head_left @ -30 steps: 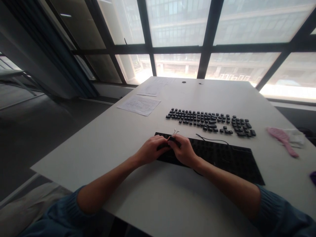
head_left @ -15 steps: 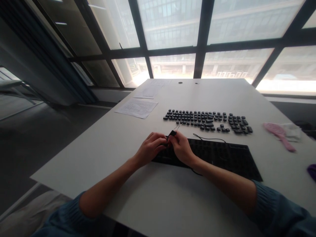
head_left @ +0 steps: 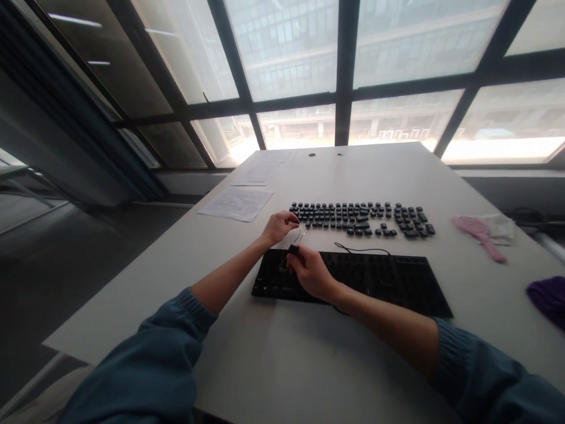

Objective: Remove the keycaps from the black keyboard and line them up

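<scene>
My right hand (head_left: pixel 312 272) grips a keycap puller (head_left: pixel 293 249) by its black handle, its thin wire loops pointing up and away. It hovers over the left part of a black keyboard (head_left: pixel 371 274) whose key area looks mostly stripped of caps. My left hand (head_left: pixel 281 227) is beyond the keyboard's back edge, at the left end of the rows of loose black keycaps (head_left: pixel 335 215). Its thumb and fingers are pinched together; whatever is between them is too small and dark to make out.
A keyboard cable (head_left: pixel 362 249) curls behind the keyboard. Printed sheets (head_left: pixel 238 203) lie at the left of the white table (head_left: pixel 176 282). To the right are a pink hairbrush (head_left: pixel 479 235), a whitish cloth (head_left: pixel 501 228) and a purple item (head_left: pixel 547 299). Windows stand behind.
My left hand has left the puller and reached forward to the keycap rows. My right hand still holds the puller above the keyboard. The whole view has shifted slightly.
</scene>
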Demonstrator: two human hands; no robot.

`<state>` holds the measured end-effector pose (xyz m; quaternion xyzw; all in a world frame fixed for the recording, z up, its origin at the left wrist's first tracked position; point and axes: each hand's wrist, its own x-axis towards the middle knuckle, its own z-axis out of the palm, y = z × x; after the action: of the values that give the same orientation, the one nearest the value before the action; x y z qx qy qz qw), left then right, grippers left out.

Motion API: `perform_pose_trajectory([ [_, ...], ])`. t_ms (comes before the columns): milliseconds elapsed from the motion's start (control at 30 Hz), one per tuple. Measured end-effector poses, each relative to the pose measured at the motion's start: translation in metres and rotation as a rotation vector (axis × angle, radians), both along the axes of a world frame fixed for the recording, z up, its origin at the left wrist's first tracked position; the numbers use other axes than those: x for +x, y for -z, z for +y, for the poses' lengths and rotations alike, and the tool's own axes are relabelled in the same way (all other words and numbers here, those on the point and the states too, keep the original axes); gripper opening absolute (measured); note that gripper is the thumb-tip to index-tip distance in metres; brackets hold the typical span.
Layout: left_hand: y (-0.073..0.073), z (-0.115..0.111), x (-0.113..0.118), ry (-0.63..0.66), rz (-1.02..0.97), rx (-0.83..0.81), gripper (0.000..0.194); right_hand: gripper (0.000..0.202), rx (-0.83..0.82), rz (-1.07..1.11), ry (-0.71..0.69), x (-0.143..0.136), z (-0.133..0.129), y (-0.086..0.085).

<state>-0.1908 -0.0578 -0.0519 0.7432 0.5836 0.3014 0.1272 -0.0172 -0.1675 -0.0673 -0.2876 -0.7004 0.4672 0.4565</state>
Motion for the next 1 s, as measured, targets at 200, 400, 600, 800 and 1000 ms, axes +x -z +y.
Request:
perform_pose_trajectory([
  [200, 0.01, 0.014, 0.009, 0.002, 0.055, -0.025, 0.016, 0.014, 0.034, -0.013, -0.019, 0.002, -0.001, -0.004],
  [400, 0.015, 0.018, 0.009, -0.013, 0.064, -0.034, 0.017, 0.014, 0.034, -0.009, -0.024, 0.001, -0.002, -0.005],
  [600, 0.009, 0.013, 0.009, -0.029, 0.007, -0.001, 0.023, 0.013, 0.038, -0.012, -0.024, 0.002, -0.002, -0.005],
  [800, -0.014, -0.035, -0.009, -0.094, -0.049, 0.102, 0.025, 0.011, 0.049, -0.025, 0.009, 0.004, -0.003, -0.008],
  [1000, -0.019, -0.115, -0.022, -0.05, 0.035, 0.062, 0.024, 0.015, 0.153, -0.12, -0.022, 0.0, -0.008, -0.014],
])
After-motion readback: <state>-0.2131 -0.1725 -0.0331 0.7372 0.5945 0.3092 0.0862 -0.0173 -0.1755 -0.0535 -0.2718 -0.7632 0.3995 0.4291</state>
